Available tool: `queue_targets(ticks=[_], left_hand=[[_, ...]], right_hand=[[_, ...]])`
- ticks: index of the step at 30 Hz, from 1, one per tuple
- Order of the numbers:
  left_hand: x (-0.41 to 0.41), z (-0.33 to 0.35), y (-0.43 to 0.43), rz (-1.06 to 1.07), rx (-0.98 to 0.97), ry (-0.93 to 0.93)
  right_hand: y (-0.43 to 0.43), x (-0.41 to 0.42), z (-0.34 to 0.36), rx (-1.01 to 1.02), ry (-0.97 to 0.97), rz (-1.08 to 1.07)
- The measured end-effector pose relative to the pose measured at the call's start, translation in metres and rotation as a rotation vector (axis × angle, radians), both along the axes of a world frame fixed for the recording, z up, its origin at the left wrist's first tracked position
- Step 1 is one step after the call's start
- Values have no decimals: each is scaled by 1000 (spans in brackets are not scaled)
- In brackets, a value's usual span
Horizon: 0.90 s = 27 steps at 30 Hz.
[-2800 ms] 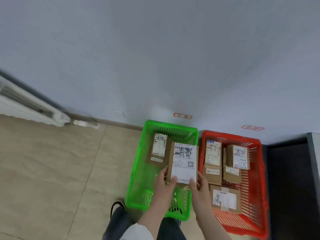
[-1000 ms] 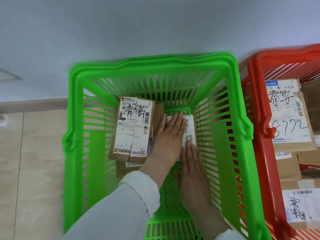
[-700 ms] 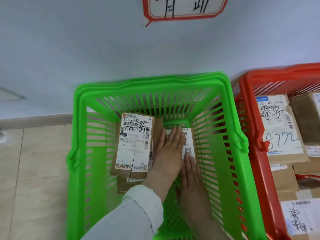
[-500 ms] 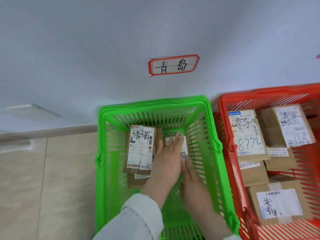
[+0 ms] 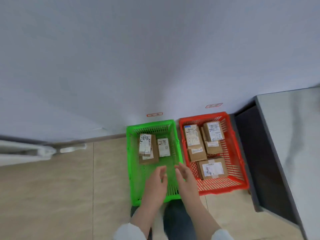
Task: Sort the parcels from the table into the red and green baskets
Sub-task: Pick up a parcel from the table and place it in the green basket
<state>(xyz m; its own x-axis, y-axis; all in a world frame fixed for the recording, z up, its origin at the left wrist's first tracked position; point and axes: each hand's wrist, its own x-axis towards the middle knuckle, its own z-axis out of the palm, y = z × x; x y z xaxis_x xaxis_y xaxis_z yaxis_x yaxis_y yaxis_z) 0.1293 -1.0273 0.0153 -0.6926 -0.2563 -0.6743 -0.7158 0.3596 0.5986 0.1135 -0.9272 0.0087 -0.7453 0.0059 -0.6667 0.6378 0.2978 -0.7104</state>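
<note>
The green basket [image 5: 132, 170] stands on the floor by the wall, the red basket [image 5: 240, 167] right beside it. In the green one, a small labelled parcel [image 5: 163, 147] lies flat next to a stack of brown parcels [image 5: 147, 148]. The red one holds several brown parcels [image 5: 195, 139] with white labels. My left hand [image 5: 156, 183] and my right hand [image 5: 185, 177] hover over the near end of the green basket, fingers relaxed, holding nothing.
A grey table top [image 5: 290, 135] with a dark side panel runs along the right. Small red-framed labels [image 5: 154, 114] are stuck on the wall above each basket. A white radiator [image 5: 26, 151] sits low on the left. Tiled floor stretches to the left.
Both hands have lifted off the small parcel and drawn back toward me, leaving it flat in the green basket. The view has pulled up and away from the baskets.
</note>
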Motion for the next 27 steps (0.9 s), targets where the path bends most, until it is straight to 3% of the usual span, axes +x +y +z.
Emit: queue_targets(ticks=[5, 15, 27], left_hand=[[12, 61, 21, 115, 105, 37], [43, 133, 102, -3, 270, 135], [75, 173, 364, -274, 341, 158]], right_hand=[[27, 20, 66, -3, 20, -161], [105, 77, 141, -116, 61, -589], [354, 151, 194, -208, 248, -919]])
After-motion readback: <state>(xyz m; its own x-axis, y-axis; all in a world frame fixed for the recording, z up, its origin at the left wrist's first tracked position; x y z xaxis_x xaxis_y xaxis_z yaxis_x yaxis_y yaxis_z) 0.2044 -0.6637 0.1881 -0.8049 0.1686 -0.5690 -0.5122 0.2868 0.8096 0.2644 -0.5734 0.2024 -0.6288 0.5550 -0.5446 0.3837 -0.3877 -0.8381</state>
